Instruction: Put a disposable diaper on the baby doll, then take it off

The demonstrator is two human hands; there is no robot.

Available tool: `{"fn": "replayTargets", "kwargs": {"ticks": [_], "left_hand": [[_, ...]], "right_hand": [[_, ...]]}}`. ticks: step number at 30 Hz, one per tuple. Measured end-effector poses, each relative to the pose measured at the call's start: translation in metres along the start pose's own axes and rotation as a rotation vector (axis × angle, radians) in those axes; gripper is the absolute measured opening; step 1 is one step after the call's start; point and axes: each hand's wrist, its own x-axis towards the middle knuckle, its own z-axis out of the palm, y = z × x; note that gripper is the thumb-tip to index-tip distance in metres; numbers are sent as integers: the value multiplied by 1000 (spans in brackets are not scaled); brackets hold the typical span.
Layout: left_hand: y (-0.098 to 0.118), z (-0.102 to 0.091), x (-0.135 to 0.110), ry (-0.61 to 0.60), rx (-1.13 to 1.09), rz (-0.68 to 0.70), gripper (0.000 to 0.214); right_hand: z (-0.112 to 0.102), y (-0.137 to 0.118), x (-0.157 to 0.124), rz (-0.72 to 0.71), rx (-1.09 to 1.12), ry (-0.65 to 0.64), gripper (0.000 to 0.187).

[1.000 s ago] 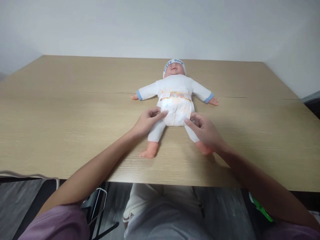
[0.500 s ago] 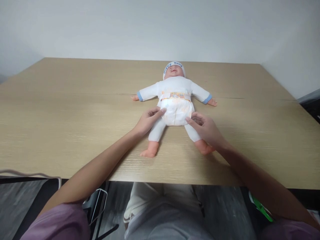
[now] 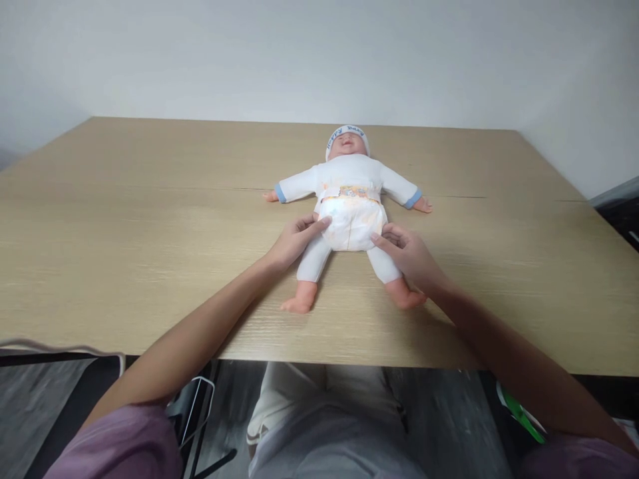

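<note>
A: What is hidden or hard to read?

B: The lettering on the cap of the baby doll in white cloth suit (image 3: 349,174) is too small to read. The fingertips of both hands are tucked out of sight against the doll's hips. A green object (image 3: 519,412), below and right of the doll, is cut off by the right forearm.

A: Anything wrapped or held in?

B: The white disposable diaper with orange-patterned waistband (image 3: 352,225) is closed around the doll's hips.

A: Hands?

B: The left hand (image 3: 292,243) has its thumb laid on the diaper's leg edge and its fingers curled. The right hand (image 3: 407,256) has its forefinger out to the opposite edge and the rest bent. I cannot tell whether either one pinches fabric.

A: Position and axis?

B: The doll lies face-up on the pale wood-grain table (image 3: 150,219), a little right of centre. Its long axis runs away from the person, with the head far, the feet near and the arms spread.
</note>
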Motion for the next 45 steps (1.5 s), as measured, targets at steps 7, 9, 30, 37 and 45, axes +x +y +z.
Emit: {"fn": "replayTargets", "kwargs": {"ticks": [7,9,30,37,45], "left_hand": [[-3,-4,1,-15,-8,-1,48],[-3,-3,1,-9,-9,-5,49],[-5,-5,2,-17,-13,40,46],[-13,-6,-3,17,91,145,49],[-8,-28,-33,230,531,231,45]], "right_hand": [[-4,2,3,-18,31,-48,48],[-7,2,4,-23,8,-62,47],[-10,28,13,-243,-227,240,38],[-7,33,14,-352,-290,203,38],[-33,29,-10,-385,-386,207,33]]}}
